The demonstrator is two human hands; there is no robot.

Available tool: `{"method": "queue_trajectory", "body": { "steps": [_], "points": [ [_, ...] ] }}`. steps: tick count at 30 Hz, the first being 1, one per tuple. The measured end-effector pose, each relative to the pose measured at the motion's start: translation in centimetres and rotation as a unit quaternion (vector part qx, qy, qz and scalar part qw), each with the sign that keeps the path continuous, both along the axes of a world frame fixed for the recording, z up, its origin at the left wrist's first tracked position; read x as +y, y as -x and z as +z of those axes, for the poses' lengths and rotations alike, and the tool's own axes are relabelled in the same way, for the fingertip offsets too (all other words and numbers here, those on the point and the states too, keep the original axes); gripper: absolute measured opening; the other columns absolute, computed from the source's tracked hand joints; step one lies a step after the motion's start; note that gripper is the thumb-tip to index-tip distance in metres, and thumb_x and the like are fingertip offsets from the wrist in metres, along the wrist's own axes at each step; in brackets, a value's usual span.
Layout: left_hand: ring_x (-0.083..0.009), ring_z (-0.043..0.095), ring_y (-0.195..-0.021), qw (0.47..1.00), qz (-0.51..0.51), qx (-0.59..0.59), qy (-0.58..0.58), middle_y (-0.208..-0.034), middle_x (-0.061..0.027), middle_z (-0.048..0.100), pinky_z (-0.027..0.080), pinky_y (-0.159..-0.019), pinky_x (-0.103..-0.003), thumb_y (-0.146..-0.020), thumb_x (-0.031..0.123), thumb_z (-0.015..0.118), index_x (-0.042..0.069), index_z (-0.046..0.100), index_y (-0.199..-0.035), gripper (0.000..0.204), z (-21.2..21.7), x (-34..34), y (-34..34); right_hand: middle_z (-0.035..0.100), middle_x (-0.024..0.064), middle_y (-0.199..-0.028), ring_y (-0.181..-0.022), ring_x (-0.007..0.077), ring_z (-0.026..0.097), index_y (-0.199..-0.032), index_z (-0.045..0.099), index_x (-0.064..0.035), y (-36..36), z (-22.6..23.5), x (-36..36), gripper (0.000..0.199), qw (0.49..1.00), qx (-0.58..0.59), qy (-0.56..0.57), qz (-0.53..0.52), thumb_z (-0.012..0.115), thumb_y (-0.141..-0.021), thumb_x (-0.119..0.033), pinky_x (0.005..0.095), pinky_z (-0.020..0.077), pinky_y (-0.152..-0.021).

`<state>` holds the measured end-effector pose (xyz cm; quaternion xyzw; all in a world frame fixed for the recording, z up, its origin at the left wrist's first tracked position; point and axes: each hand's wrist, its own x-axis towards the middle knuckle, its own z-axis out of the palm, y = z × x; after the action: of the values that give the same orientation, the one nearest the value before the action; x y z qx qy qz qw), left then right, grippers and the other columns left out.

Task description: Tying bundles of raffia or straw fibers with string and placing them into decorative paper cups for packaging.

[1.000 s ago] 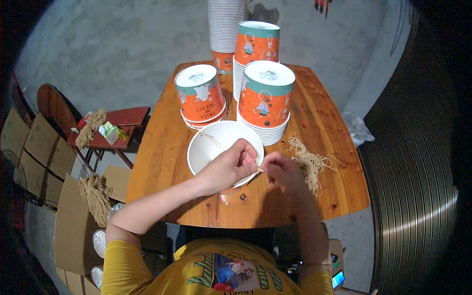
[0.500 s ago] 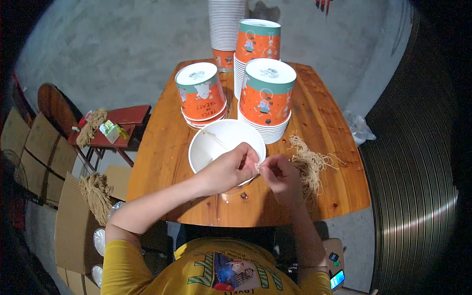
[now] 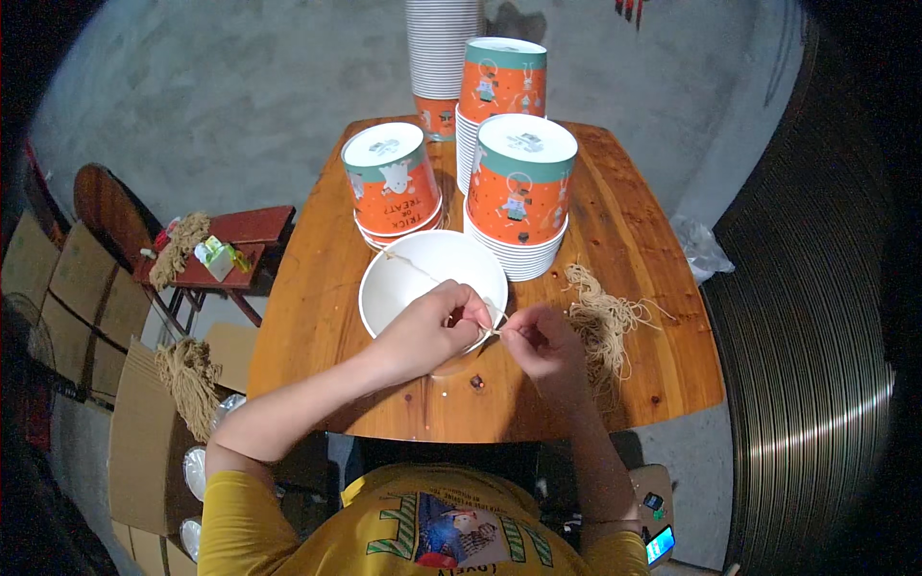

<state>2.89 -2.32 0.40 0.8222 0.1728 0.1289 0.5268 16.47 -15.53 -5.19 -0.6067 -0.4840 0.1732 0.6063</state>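
A white-lined paper bucket (image 3: 392, 288) stands mouth up near the middle of the wooden table. Beige string (image 3: 411, 264) runs from its far left rim across the mouth to the near right rim. There my left hand (image 3: 437, 324) pinches the string, its fingers closed at the bucket's edge. Just to the right, my right hand (image 3: 545, 348) has thumb and forefinger closed on the same string, which forms a small loop or knot between the two hands. A loose bundle of beige strings (image 3: 603, 322) lies on the table beyond my right hand.
Upside-down orange and green buckets stand in stacks behind: a left stack (image 3: 392, 182), a right stack (image 3: 523, 192) and taller ones (image 3: 447, 58) farther back. At left are a red bench (image 3: 269, 230) and a cardboard box (image 3: 144, 413) with more string. A phone (image 3: 660, 545) lies lower right.
Both hands and the bucket have shifted slightly left. Between the fingertips the gap has widened a little, and the string there shows more clearly.
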Motion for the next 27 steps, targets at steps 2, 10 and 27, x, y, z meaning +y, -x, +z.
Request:
{"method": "queue_trajectory", "body": {
  "steps": [2, 10, 27],
  "points": [
    [-0.009, 0.05, -0.07, 0.999, -0.012, 0.016, 0.033, -0.078, -0.0017, 0.053, 0.044, -0.065, -0.023, -0.082, 0.008, 0.056, 0.002, 0.057, -0.089, 0.009, 0.7, -0.2, 0.0, 0.049, -0.0064, -0.075, -0.067, 0.0017, 0.044, -0.084, 0.055, -0.0056, -0.1, -0.5, 0.0, 0.008, 0.999, 0.044, -0.019, 0.019, 0.059, -0.083, 0.002, 0.018, 0.0364, -0.059],
    [-0.0072, 0.049, -0.067, 1.0, -0.005, -0.027, -0.013, -0.075, -0.0009, 0.052, 0.043, -0.061, -0.023, -0.083, 0.008, 0.058, 0.002, 0.054, -0.09, 0.01, -0.2, -0.3, 0.1, 0.043, -0.0057, -0.067, -0.06, 0.0036, 0.041, -0.09, 0.061, -0.0058, 0.7, 1.4, 0.0, 0.013, 0.999, -0.042, -0.021, -0.003, 0.063, -0.079, 0.001, 0.0199, 0.033, -0.054],
    [-0.0297, 0.056, -0.072, 0.973, 0.006, -0.104, -0.207, -0.078, -0.0146, 0.052, 0.045, -0.063, -0.037, -0.083, 0.005, 0.055, -0.001, 0.049, -0.084, 0.009, -0.2, -1.2, 1.0, 0.045, 0.0048, -0.058, -0.05, 0.0198, 0.046, -0.072, 0.058, -0.0068, 1.3, 0.8, -0.1, 0.011, 0.94, -0.307, -0.069, -0.13, 0.067, -0.069, -0.002, 0.033, 0.0376, -0.048]
  ]
}}
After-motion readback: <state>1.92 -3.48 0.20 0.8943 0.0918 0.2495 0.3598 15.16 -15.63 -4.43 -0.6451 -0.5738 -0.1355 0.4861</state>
